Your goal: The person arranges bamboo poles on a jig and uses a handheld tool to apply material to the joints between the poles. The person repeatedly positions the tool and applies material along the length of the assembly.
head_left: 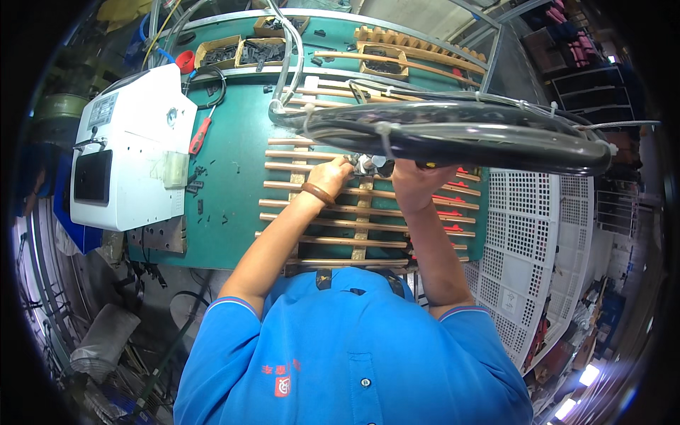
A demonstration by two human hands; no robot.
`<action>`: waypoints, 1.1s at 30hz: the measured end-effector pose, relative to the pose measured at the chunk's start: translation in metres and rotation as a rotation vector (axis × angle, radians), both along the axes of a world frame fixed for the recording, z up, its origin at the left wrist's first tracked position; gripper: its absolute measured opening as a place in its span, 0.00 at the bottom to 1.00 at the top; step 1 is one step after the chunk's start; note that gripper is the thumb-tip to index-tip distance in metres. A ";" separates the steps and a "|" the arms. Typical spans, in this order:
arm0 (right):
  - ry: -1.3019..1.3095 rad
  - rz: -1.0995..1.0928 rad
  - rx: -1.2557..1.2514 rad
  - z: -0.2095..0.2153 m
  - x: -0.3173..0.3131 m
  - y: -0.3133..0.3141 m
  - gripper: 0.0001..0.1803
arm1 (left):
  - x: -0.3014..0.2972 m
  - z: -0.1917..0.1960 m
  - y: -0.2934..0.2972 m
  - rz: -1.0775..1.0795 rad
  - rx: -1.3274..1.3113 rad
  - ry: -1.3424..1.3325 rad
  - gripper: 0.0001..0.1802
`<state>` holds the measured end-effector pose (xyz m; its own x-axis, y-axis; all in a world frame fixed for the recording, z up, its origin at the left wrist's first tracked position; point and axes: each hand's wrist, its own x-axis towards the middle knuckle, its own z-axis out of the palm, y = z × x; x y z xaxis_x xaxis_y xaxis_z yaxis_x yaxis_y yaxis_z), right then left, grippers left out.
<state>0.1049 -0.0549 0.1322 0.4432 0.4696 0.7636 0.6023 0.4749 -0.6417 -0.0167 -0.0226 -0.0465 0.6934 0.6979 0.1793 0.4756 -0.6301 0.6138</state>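
Note:
Several copper-coloured rods [333,224] lie in parallel rows across a wooden rack [360,241] on the green bench. Over the upper rows my right hand [416,185] is wrapped around a hand tool with a silver head [365,165]; a thick bundle of black hoses [460,134] hides most of the tool and some of my fingers. My left hand [331,176], with a brown bangle at the wrist, is closed near the tool's silver tip. What its fingertips pinch is too small to make out. Red clip-like parts [453,214] sit along the rods' right ends.
A white machine [127,149] stands on the left, beside a red-handled screwdriver [201,136] and scattered black bits. Boxes of black parts [262,53] and a notched wooden rack [418,44] are at the back. White perforated crates [520,241] stand at the right.

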 end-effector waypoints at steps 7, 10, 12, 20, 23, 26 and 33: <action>0.190 0.211 -0.060 0.018 -0.007 0.006 0.09 | 0.000 0.003 -0.001 0.006 -0.002 0.064 0.05; 0.479 0.275 -0.096 0.026 0.002 0.009 0.11 | -0.005 0.009 -0.005 0.066 -0.018 -0.133 0.11; 0.403 0.251 -0.026 0.062 0.016 0.010 0.08 | -0.013 0.011 -0.007 0.208 -0.048 -0.331 0.16; 0.411 0.135 -0.067 0.116 0.029 0.004 0.11 | -0.048 0.022 -0.049 0.164 -1.756 -1.147 0.32; 0.506 0.135 -0.090 0.108 0.028 -0.002 0.14 | -0.046 0.039 -0.057 0.106 -1.710 -1.093 0.36; 0.551 0.177 -0.086 0.100 0.022 -0.005 0.13 | -0.045 0.060 -0.052 0.136 -1.705 -0.972 0.36; 0.567 0.186 -0.087 0.090 0.013 -0.015 0.13 | -0.037 0.031 -0.049 0.180 -1.227 -0.546 0.18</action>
<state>0.1179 -0.0703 0.2223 0.6742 0.6287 0.3877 0.0670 0.4706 -0.8798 -0.0533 -0.0716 -0.0151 0.6174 0.6781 -0.3987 0.0099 0.5001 0.8659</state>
